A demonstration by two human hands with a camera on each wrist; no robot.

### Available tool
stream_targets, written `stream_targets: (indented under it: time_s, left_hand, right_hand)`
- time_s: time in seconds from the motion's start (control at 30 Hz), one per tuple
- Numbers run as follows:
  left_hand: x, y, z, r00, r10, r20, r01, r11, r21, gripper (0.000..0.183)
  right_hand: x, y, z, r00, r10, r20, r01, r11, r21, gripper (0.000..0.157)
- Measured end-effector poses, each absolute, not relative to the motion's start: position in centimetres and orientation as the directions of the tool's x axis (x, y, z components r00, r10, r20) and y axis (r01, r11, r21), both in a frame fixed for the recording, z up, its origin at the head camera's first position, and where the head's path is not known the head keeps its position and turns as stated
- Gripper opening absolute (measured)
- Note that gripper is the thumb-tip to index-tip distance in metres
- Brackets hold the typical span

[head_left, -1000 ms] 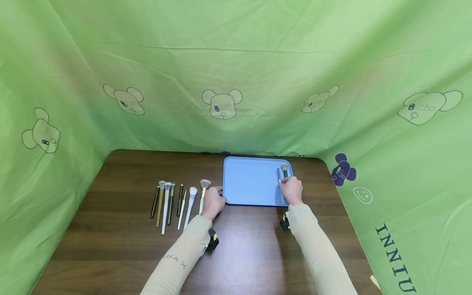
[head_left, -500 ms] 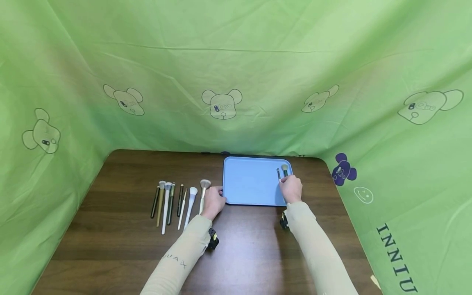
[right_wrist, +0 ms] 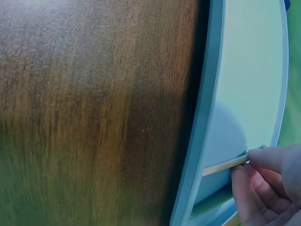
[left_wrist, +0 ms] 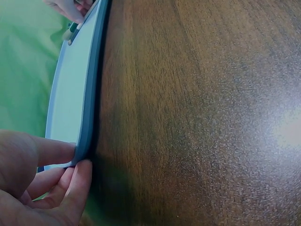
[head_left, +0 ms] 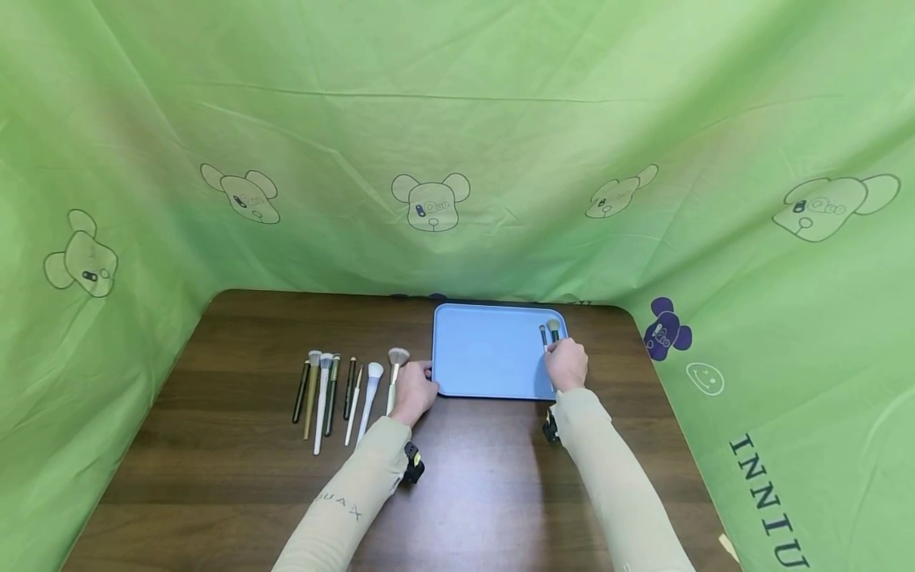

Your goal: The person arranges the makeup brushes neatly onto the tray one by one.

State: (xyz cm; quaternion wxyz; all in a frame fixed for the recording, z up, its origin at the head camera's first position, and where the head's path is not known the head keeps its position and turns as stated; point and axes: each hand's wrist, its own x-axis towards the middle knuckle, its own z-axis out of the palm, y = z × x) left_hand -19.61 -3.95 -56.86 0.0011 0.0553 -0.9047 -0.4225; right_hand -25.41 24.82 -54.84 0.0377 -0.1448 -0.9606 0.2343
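Note:
In the head view a blue tray (head_left: 486, 349) lies at the back of the table. My left hand (head_left: 415, 389) grips its front left corner; the left wrist view shows the rim pinched between thumb and fingers (left_wrist: 77, 186). Over the tray's right side, my right hand (head_left: 567, 365) pinches a slim makeup brush (head_left: 543, 334) with a small head and a pale handle (right_wrist: 223, 166). Right beside it in the tray lies a makeup brush with a dark green handle (right_wrist: 214, 201) and fluffy head (head_left: 554, 325), partly hidden by the hand.
Left of the tray, several makeup brushes lie in a row on the brown wooden table (head_left: 236, 445), among them a white brush (head_left: 370, 397) and a fan-shaped brush (head_left: 397, 361) partly behind my left hand. A green cloth (head_left: 429, 119) hangs around the table's back and sides.
My right hand has shifted the slim brush slightly to the right, closer to the green-handled brush. My left hand stays on the tray's corner.

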Motion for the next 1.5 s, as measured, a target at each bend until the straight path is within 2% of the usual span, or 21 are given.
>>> stream_targets:
  time_s: [0.37,0.77,1.03,1.27,1.5]
  left_hand:
    - [-19.6,-3.9,-56.9,-0.993,-0.099,-0.06,-0.109,0.635,0.765,0.043]
    - [-19.6,-4.0,-57.0,-0.994,-0.098,-0.051,-0.102,0.64,0.762,0.044]
    - [-19.6,-4.0,-56.9,-0.995,-0.097,-0.037,-0.091,0.636,0.766,0.044]
    - [-19.7,-4.1,-57.1,-0.995,-0.094,-0.034,-0.087,0.637,0.766,0.045]
    - [-19.5,-4.1,-57.1,-0.995,-0.094,-0.034,-0.085,0.62,0.78,0.044]
  right_hand:
    - [-25.4,25.1,-55.0,-0.95,0.313,0.011,0.277,0.857,-0.434,0.019]
    - [-24.6,25.6,-54.7,-0.956,0.293,-0.004,0.259,0.838,-0.48,0.021]
    - [-23.4,26.1,-54.2,-0.961,0.266,0.075,0.196,0.847,-0.494,0.022]
    - [-22.6,27.1,-54.7,-0.944,0.295,0.144,0.175,0.824,-0.539,0.024]
    - [-21.2,28.5,-54.9,-0.937,0.321,0.134,0.195,0.804,-0.561,0.026]
